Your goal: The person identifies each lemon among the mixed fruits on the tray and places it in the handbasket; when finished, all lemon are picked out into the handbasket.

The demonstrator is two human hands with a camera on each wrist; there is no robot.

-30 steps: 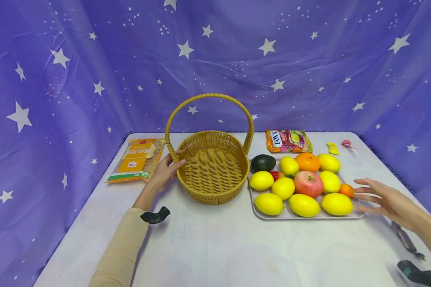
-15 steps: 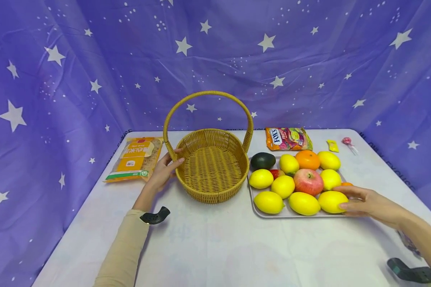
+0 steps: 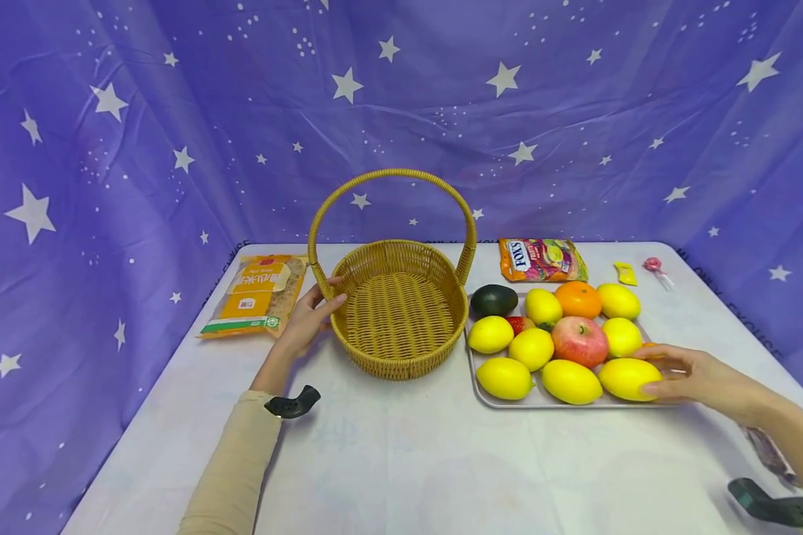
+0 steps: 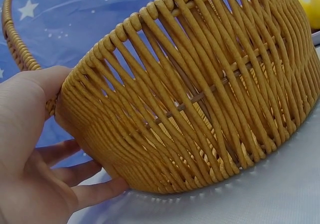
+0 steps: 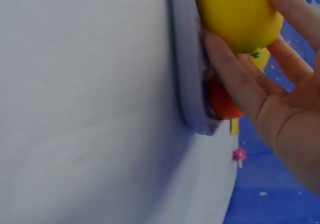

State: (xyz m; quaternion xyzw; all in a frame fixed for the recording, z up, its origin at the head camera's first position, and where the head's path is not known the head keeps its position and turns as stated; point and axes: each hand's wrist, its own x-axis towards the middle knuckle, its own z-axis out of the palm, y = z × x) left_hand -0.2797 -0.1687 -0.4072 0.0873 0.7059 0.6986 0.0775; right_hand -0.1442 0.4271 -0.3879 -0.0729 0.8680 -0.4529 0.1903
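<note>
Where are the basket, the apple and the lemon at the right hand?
Basket (image 3: 401, 316): head view, on the middle of its woven floor.
Apple (image 3: 579, 342): head view, on its side, below the stem.
Lemon (image 5: 239, 17): right wrist view, on its yellow side.

booth-like tabletop set, starry purple drapes (image 3: 428, 96), white-covered table (image 3: 401, 461)

Head view, looking down, shares basket (image 3: 401, 368) with close left wrist view, lemon (image 3: 624, 377) with right.

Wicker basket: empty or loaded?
Empty. In the head view, the wicker basket shows only bare weave inside; the left hand grips its side.
</note>
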